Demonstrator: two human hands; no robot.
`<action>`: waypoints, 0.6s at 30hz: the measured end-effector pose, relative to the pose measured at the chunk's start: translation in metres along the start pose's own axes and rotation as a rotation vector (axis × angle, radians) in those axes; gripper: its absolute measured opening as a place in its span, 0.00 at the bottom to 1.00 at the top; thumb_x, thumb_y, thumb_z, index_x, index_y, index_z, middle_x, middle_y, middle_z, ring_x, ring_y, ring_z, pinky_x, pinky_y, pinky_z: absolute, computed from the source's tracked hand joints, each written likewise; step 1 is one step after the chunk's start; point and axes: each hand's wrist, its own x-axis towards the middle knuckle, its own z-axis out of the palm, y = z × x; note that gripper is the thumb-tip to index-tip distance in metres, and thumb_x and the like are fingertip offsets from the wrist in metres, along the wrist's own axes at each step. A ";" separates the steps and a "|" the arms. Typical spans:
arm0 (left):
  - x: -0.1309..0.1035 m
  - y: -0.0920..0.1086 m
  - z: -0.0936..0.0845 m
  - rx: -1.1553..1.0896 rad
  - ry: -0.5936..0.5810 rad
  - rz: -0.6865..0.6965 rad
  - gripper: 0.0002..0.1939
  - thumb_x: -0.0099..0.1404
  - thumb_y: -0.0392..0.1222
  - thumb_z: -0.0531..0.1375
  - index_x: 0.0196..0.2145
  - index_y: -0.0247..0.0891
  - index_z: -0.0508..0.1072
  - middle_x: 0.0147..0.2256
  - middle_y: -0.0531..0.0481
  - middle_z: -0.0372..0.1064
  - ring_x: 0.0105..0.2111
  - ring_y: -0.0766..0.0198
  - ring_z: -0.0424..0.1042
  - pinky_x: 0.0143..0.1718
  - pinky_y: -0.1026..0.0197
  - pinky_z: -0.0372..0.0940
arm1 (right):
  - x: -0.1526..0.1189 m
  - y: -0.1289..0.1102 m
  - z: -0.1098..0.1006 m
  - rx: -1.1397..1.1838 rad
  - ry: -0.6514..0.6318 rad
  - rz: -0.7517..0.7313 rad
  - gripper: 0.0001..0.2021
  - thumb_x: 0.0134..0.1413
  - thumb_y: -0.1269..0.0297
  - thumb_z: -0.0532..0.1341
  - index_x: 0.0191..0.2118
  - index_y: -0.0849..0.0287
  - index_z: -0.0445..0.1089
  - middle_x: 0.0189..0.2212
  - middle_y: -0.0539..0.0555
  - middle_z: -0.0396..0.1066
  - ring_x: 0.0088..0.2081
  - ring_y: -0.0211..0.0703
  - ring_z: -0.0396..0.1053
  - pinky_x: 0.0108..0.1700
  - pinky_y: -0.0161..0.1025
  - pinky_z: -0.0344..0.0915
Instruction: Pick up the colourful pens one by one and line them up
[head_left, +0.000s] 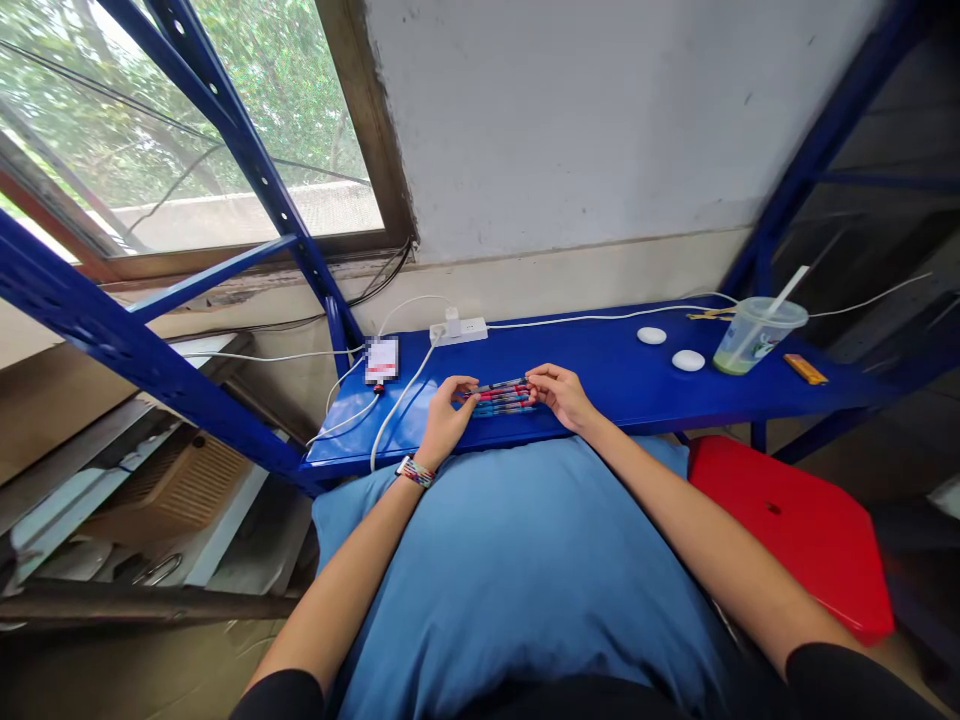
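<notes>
Several pens lie side by side, crosswise in front of me, at the near edge of the blue shelf. The farthest looks dark, with red ones and blue ones nearer to me. My left hand is closed at their left ends, thumb and forefinger pinching. At the right ends my right hand pinches the pens in the same way. How many pens each hand truly grips is hidden by the fingers. A woven band circles my left wrist.
A power strip with white cables sits by the wall. Two white oval objects, a plastic cup with a straw and an orange packet stand right. A blue pillow covers my lap; a red stool is beside it.
</notes>
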 end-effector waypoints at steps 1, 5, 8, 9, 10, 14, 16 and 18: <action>0.000 0.000 0.000 -0.003 0.005 0.010 0.13 0.70 0.48 0.67 0.49 0.42 0.78 0.47 0.45 0.80 0.47 0.54 0.79 0.48 0.54 0.72 | 0.000 0.000 0.000 0.004 -0.001 0.004 0.17 0.40 0.56 0.82 0.34 0.58 0.82 0.26 0.50 0.77 0.27 0.38 0.72 0.31 0.37 0.76; -0.002 0.003 -0.001 0.095 -0.032 -0.008 0.13 0.77 0.53 0.61 0.49 0.43 0.80 0.45 0.46 0.82 0.48 0.53 0.79 0.51 0.51 0.70 | 0.000 -0.002 0.000 0.043 0.018 0.028 0.18 0.39 0.57 0.83 0.35 0.57 0.82 0.27 0.51 0.78 0.28 0.38 0.74 0.34 0.37 0.77; -0.004 0.005 -0.002 0.165 -0.082 0.021 0.18 0.80 0.53 0.55 0.41 0.44 0.82 0.38 0.48 0.83 0.43 0.53 0.78 0.51 0.50 0.68 | 0.001 -0.002 -0.001 0.045 0.018 0.037 0.18 0.39 0.57 0.83 0.35 0.57 0.82 0.28 0.51 0.79 0.28 0.39 0.74 0.33 0.37 0.77; -0.004 0.006 -0.002 0.170 -0.095 0.028 0.18 0.80 0.53 0.56 0.39 0.44 0.82 0.36 0.49 0.82 0.42 0.53 0.78 0.51 0.51 0.68 | 0.001 -0.001 -0.001 0.039 0.008 0.036 0.17 0.40 0.57 0.82 0.35 0.57 0.82 0.28 0.51 0.79 0.27 0.39 0.74 0.33 0.37 0.77; -0.005 0.006 -0.002 0.167 -0.104 0.029 0.17 0.79 0.53 0.58 0.38 0.44 0.82 0.36 0.49 0.82 0.41 0.53 0.78 0.50 0.51 0.68 | 0.001 -0.001 -0.002 0.034 -0.002 0.032 0.17 0.41 0.57 0.82 0.35 0.58 0.82 0.28 0.51 0.79 0.27 0.39 0.74 0.33 0.37 0.76; -0.003 0.008 -0.003 0.078 -0.044 -0.037 0.26 0.80 0.58 0.56 0.30 0.42 0.81 0.34 0.48 0.82 0.40 0.54 0.79 0.49 0.52 0.68 | 0.001 0.001 -0.002 0.048 -0.017 0.009 0.16 0.43 0.58 0.82 0.36 0.58 0.82 0.29 0.52 0.79 0.28 0.38 0.74 0.34 0.36 0.76; 0.000 0.007 -0.004 0.016 0.022 -0.101 0.29 0.80 0.61 0.55 0.28 0.41 0.80 0.30 0.47 0.80 0.35 0.56 0.78 0.46 0.53 0.69 | 0.000 0.001 -0.002 0.049 -0.023 0.006 0.16 0.43 0.58 0.82 0.36 0.58 0.82 0.29 0.52 0.79 0.28 0.38 0.74 0.34 0.36 0.77; 0.002 0.005 -0.005 -0.026 0.057 -0.141 0.29 0.78 0.62 0.56 0.26 0.41 0.79 0.28 0.47 0.79 0.32 0.57 0.77 0.43 0.54 0.69 | 0.000 0.001 -0.002 0.033 -0.036 0.005 0.16 0.44 0.58 0.81 0.37 0.58 0.82 0.29 0.51 0.79 0.28 0.39 0.74 0.34 0.38 0.77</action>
